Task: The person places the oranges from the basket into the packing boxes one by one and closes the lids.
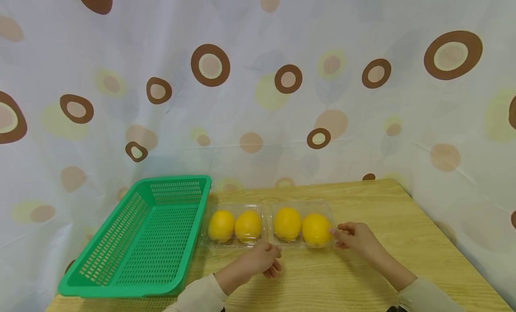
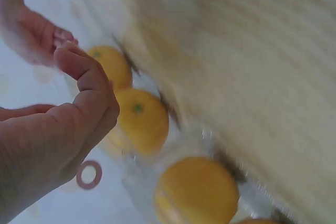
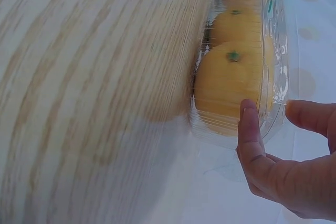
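Two clear plastic containers stand side by side on the table, each holding two oranges. My right hand (image 1: 356, 240) is at the right end of the right container (image 1: 296, 247); in the right wrist view its thumb (image 3: 307, 116) and forefinger (image 3: 252, 135) are spread apart, fingertips right at the container's end. A large orange (image 3: 223, 85) shows through the plastic there. My left hand (image 1: 260, 260) is in front of the gap between the containers, fingers loosely bent, holding nothing. Beyond it is the left container (image 1: 235, 245) with its oranges (image 1: 247, 226).
A green slatted plastic basket (image 1: 189, 240) stands at the left of the wooden table (image 1: 363, 200), close to the left container. A white curtain (image 1: 242, 110) with brown and yellow circles hangs behind the table and along its sides.
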Motion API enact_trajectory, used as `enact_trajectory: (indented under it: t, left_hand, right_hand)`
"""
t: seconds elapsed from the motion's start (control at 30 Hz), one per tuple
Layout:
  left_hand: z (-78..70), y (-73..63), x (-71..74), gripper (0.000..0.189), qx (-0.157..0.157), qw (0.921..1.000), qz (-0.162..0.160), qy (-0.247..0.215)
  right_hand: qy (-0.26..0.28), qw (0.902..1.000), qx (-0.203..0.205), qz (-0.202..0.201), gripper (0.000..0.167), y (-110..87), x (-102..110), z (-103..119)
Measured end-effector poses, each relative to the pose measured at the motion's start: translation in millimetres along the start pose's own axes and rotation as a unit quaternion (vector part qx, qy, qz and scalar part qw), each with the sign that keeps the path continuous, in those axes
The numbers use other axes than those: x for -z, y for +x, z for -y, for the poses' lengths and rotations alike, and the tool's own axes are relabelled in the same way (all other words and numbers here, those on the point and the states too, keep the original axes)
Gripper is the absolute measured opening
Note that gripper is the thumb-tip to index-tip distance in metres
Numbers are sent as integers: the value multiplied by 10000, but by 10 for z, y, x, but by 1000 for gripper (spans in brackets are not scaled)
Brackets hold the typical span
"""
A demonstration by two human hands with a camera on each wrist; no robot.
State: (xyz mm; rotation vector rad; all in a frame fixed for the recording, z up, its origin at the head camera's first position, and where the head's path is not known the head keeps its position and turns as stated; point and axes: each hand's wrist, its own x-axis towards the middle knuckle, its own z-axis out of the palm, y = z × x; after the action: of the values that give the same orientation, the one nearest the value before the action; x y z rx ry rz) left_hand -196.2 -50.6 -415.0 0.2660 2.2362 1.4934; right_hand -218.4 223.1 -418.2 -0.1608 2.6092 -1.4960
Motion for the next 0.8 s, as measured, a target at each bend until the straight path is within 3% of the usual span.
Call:
enact_trajectory:
  t: [0.07,0.13,0.23,0.33,0.47,0.57,0.8]
  left_hand:
    - [16,9,-58,39,365,9968,80,-704]
    - [47,30,-120,46,632,9877,84,-1426]
    - [107,76,-190,52,861,9629,5,-2557]
    - [148,110,-229,56,896,9376,-93,-3360]
    - [155,143,-268,53,833,9196,-277,-3829]
    - [141,167,-292,51,784,9125,-439,-3992]
    - [157,206,-324,42,655,9108,-653,-4024]
  right_hand:
    - [-9,10000,28,1,58,4,8,3]
    - [3,10000,26,7,58,0,14,3]
    - [32,9999,109,75,56,-13,25,-15]
    - [218,9992,216,237,55,-26,37,-52]
    - [644,9962,266,527,55,-42,62,-107]
    - [894,9936,214,663,56,-45,79,-131]
    - [1478,9857,-328,740,50,-19,73,-127]
